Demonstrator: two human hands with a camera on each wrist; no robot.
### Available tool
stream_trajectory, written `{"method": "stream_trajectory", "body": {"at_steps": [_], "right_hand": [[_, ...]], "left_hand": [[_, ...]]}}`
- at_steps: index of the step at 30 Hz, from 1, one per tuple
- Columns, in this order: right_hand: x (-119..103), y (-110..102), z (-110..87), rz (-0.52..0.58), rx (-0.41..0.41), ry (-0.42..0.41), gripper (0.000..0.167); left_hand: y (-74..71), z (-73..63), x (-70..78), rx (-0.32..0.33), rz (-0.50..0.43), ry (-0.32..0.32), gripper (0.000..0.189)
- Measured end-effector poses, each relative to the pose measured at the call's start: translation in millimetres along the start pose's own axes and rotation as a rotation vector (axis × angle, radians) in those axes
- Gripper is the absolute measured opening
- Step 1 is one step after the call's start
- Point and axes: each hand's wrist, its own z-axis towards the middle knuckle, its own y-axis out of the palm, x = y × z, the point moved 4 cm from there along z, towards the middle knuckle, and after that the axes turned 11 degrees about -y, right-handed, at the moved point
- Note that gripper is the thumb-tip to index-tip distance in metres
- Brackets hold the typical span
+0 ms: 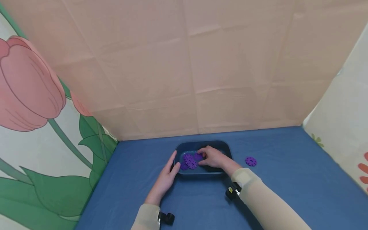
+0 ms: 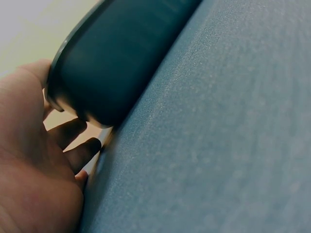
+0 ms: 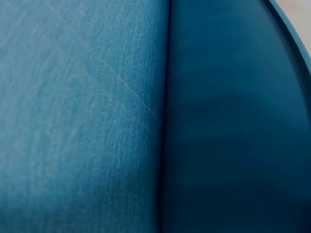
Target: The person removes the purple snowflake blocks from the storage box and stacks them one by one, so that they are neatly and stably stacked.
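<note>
1. A few purple discs with notched edges lie in the left part of a bin; some overlap, and their exact number is hard to tell.
2. The bin is dark blue, shallow and round-cornered, and stands upright near the far edge of the table.
3. The right hand reaches into the bin from the near right, thumb and forefinger bent and narrowly apart beside the discs. I cannot tell whether it pinches one.
4. The left hand rests against the bin's left end, thumb and forefinger spread wide and fairly straight; the left wrist view shows its fingers along the outer wall.
5. One loose disc, also purple and notched, lies flat on the table to the right of the bin, apart from it.
6. A plain blue cloth covers the table; it and the bin's outer wall fill the right wrist view.
7. Both arms come from the near side in pale sleeves, each with a small black camera at the wrist.
8. Creased beige paper rises behind the table.
9. A pink tulip with green leaves decorates the left wall; the right wall is whitish, with red petals.
</note>
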Motion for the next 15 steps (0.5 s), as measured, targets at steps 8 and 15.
{"method": "stream_trajectory", "body": {"at_steps": [8, 15], "right_hand": [[0.8, 0.0, -0.2, 0.015, 0.020, -0.012, 0.037], [2.2, 0.9, 0.8, 0.016, 0.025, -0.009, 0.034]], "left_hand": [[0.8, 1.0, -0.8, -0.006, -0.001, 0.009, 0.067], [0.8, 0.6, -0.6, -0.008, -0.012, 0.003, 0.068]]}}
